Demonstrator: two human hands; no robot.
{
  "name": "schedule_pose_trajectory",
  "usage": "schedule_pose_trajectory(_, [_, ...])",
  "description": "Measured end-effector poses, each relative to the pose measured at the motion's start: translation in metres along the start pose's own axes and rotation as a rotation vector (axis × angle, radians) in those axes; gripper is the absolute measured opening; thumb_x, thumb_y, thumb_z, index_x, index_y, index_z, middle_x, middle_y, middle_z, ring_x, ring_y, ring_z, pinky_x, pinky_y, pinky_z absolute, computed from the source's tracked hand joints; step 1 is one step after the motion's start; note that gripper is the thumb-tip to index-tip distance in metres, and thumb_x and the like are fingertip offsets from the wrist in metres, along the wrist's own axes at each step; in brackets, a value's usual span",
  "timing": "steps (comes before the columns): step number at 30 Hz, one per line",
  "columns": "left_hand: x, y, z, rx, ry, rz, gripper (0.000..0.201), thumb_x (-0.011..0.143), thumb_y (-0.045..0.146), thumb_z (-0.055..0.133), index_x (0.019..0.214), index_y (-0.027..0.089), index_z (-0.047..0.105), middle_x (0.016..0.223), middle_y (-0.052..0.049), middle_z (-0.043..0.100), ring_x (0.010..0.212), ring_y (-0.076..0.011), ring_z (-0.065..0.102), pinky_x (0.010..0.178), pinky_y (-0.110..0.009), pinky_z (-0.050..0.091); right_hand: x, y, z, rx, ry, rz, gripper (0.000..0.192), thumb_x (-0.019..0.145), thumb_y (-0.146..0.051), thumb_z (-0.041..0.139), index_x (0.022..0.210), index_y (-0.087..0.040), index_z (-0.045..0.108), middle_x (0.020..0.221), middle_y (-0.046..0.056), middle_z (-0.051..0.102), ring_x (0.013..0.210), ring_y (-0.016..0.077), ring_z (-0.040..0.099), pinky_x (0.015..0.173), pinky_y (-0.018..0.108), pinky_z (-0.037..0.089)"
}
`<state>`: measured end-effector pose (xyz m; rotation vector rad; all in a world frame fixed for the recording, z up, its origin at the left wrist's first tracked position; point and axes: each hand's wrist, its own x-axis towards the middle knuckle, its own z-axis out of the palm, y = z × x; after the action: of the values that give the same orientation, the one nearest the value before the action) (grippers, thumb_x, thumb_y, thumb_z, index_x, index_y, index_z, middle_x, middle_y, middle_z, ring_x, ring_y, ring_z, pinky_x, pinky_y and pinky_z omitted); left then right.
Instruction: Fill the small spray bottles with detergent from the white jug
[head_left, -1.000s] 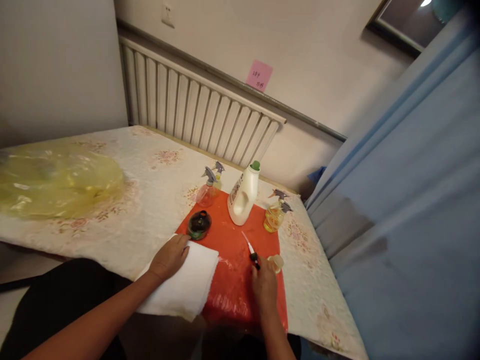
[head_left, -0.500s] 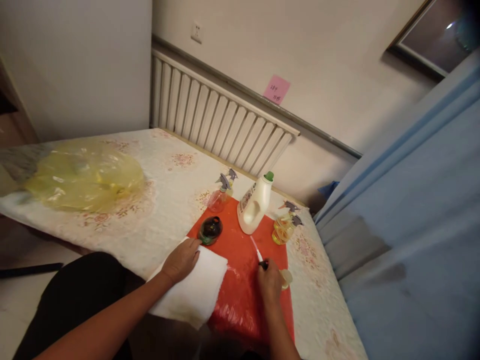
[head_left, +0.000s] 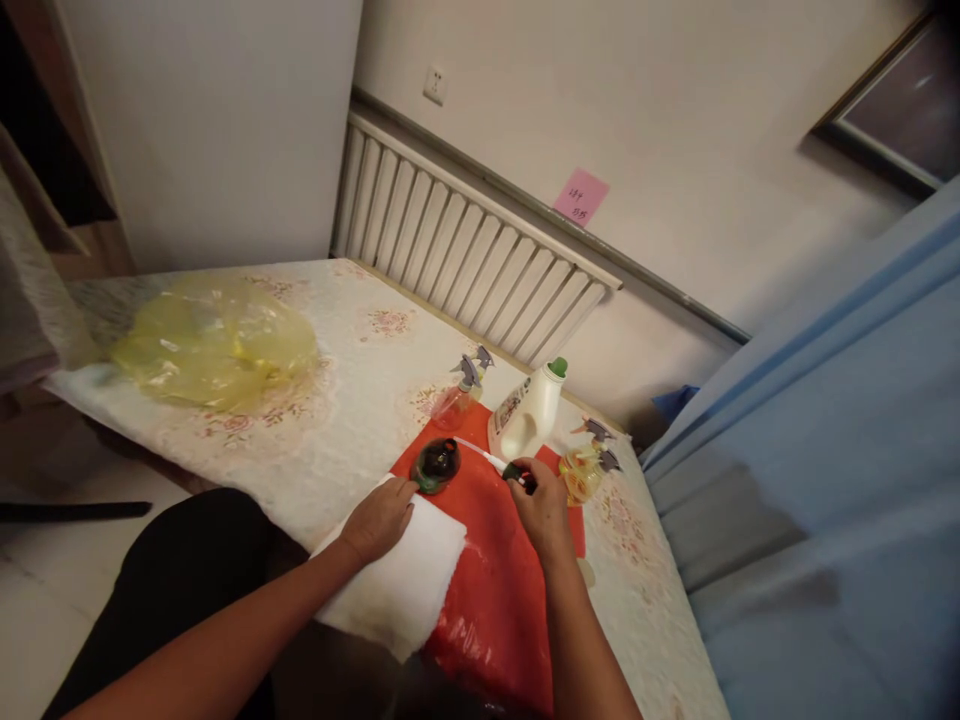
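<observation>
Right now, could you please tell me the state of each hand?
Left hand: on the white cloth; whether it grips cannot be told.
Right hand: closed, holding the black-and-white pump top.

One sheet carries writing: a pink paper [head_left: 581, 198] on the wall [head_left: 675, 120], above the radiator [head_left: 457, 235]. It bears two short handwritten lines in dark strokes, the upper set toward the left and the lower toward the right. Both look like numerals (the upper seems to end in a 4, the lower in a 5), but they are too small to read with certainty. The white jug [head_left: 534, 408] with the green cap [head_left: 557, 367] has dark print on its side, slanted away from the viewer and too blurred to make out any word or brand.
</observation>
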<state>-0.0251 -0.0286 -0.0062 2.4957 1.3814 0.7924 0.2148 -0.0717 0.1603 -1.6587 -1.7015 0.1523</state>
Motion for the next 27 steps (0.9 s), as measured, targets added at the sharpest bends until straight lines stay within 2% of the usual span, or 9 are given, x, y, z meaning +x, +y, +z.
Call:
schedule_pose_trajectory(7, [0.0,0.0,0.001,-0.04,0.02,-0.006,0.026,0.091,0.013,0.044,0.112,0.016,0.06,0.108,-0.012,0.064,0.105,-0.0268,0.059,0.096,-0.041,0.049,0.017,-0.02,-0.008,-0.313,-0.131,-0.158,0.023,0.083,-0.012,0.053,0.096,-0.02,0.071,0.095,0.007,0.069,0.087,0.0206,0.063,0.079,0.029,0.046])
schedule_pose_trajectory(13, [0.0,-0.002,0.004,-0.05,0.014,-0.014,0.026,0.092,0.015,0.045,0.114,0.016,0.06,0.108,-0.012,0.064,0.106,-0.0267,0.059,0.096,-0.04,0.048,0.047,-0.06,-0.01,-0.484,-0.28,-0.306,0.021,0.088,-0.009,0.056,0.094,-0.021,0.073,0.095,0.006,0.066,0.091,0.0192,0.061,0.076,0.026,0.041])
schedule_pose_trajectory(18, [0.0,-0.002,0.003,-0.056,0.002,-0.021,0.026,0.091,0.015,0.045,0.112,0.017,0.06,0.107,-0.011,0.064,0.105,-0.0265,0.059,0.095,-0.04,0.048,0.072,-0.077,0.013,-0.591,-0.4,-0.384,0.023,0.089,-0.01,0.055,0.086,-0.022,0.075,0.087,0.004,0.067,0.087,0.0185,0.06,0.071,0.026,0.038])
schedule_pose_trajectory(27, [0.0,0.002,-0.001,-0.066,-0.006,-0.033,0.026,0.089,0.013,0.045,0.11,0.017,0.059,0.104,-0.011,0.064,0.102,-0.0265,0.059,0.094,-0.041,0.049,0.082,-0.07,0.067,-0.603,-0.513,-0.411,0.024,0.083,-0.004,0.056,0.086,-0.018,0.075,0.089,0.01,0.072,0.088,0.0219,0.062,0.07,0.028,0.039])
